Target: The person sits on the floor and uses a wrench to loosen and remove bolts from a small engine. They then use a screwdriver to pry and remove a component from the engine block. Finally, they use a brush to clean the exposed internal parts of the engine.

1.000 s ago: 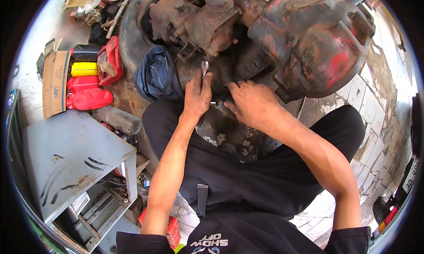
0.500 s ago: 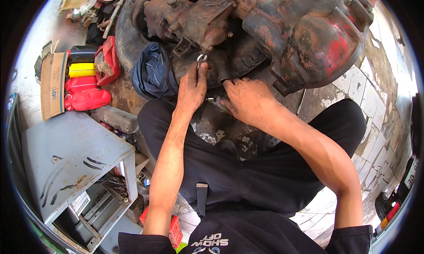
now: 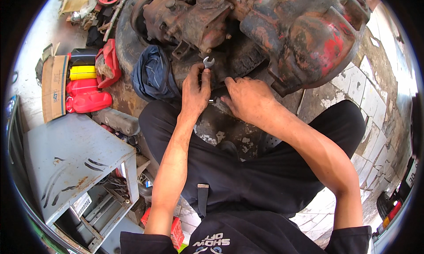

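An open-end wrench (image 3: 208, 61) points up from my left hand (image 3: 196, 84), its fingers closed around the handle. The jaw is just below the rusty, greasy machine part (image 3: 190, 22) and appears apart from its lower bolt. My right hand (image 3: 249, 97) is curled close by, thumb toward the left hand; what its fingers hold, if anything, is hidden beneath them. Between the two hands shows a small shiny metal piece (image 3: 211, 101). A dark blue cloth bag (image 3: 152, 70) lies beside my left hand.
A large rusty housing with red paint (image 3: 324, 48) stands at the right, with a black tire (image 3: 247, 62) behind my hands. To the left are a grey metal cabinet (image 3: 75, 152), red containers (image 3: 90, 102) and a cardboard box (image 3: 55, 88). Cracked tiles (image 3: 371, 90) cover the right floor.
The wrench has come away from the bolt area, moving slightly right and down, its open jaw now turned up. My right hand stays almost in place.
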A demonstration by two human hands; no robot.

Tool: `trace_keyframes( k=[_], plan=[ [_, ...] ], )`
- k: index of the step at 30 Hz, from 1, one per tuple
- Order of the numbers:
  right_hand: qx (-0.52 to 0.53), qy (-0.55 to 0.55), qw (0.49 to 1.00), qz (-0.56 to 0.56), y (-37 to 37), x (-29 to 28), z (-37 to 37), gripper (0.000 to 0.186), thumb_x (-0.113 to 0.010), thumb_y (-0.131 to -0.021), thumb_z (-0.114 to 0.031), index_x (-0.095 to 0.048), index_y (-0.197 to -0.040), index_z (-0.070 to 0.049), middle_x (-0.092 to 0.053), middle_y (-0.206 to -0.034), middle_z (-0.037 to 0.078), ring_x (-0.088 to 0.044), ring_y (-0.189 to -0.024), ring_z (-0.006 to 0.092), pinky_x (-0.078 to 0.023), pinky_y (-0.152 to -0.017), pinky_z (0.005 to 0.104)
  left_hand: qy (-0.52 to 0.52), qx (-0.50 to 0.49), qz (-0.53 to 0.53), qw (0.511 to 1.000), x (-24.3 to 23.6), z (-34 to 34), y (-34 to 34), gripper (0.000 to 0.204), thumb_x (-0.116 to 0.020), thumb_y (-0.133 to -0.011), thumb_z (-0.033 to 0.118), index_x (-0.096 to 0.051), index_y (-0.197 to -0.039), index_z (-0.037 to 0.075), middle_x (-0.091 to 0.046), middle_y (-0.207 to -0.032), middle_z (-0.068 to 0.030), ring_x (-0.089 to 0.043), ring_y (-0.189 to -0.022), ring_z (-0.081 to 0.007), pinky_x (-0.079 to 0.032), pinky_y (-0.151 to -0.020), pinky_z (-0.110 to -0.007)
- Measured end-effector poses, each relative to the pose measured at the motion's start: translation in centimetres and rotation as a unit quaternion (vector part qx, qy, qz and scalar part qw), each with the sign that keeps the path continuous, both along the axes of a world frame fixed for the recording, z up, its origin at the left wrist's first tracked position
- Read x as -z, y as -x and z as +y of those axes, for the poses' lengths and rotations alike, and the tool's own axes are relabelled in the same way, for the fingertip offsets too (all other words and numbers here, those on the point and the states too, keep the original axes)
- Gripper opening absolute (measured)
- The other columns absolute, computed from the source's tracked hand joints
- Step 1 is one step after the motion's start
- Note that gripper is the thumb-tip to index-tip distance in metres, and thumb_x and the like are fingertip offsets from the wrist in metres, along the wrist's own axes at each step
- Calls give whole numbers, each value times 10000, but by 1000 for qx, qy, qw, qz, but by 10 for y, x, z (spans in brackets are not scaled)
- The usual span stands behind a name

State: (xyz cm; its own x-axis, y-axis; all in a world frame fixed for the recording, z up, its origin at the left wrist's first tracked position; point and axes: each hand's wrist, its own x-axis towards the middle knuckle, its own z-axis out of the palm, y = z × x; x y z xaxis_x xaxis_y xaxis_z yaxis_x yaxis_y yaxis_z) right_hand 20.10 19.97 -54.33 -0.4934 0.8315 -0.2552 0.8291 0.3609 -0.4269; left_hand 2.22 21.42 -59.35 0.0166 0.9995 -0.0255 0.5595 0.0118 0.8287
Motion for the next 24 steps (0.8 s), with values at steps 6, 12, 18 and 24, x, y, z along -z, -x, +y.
trace_keyframes(
  k=[6, 12, 18, 24],
  plan=[
    [100, 35, 975, 197, 0, 11, 7, 308, -658, -911, -259, -571, -1005, 22, -668, -850, 253, -655, -857, 437, -518, -721, 515, 10, -29, -129, 991, -11, -8, -11, 217, -609, -998, 211, -618, -1039, -2, -657, -872, -99, -621, -712, -134, -488, -604, -297],
    [89, 119, 965, 214, 1, 5, 6, 366, -670, -903, -298, -588, -983, 50, -678, -882, 264, -669, -876, 457, -536, -763, 540, 93, -53, -93, 990, -41, -11, -21, 214, -569, -1019, 228, -623, -1087, 31, -656, -708, -90, -649, -605, -193, -490, -556, -324],
    [31, 84, 986, 137, 6, 3, 0, 369, -643, -922, -328, -617, -994, 33, -691, -907, 241, -689, -881, 421, -563, -766, 494, -36, 79, 267, 960, -70, 15, 21, 223, -566, -991, 255, -660, -1114, 95, -693, -863, -167, -668, -813, -373, -509, -701, -439],
    [-21, 85, 993, 85, 4, -5, -5, 376, -629, -936, -337, -605, -1039, 23, -689, -896, 209, -686, -877, 399, -554, -751, 492, -88, 206, 472, 853, -116, 65, 14, 218, -607, -936, 288, -709, -1003, 108, -713, -874, -138, -676, -849, -373, -530, -702, -491]
  ],
)
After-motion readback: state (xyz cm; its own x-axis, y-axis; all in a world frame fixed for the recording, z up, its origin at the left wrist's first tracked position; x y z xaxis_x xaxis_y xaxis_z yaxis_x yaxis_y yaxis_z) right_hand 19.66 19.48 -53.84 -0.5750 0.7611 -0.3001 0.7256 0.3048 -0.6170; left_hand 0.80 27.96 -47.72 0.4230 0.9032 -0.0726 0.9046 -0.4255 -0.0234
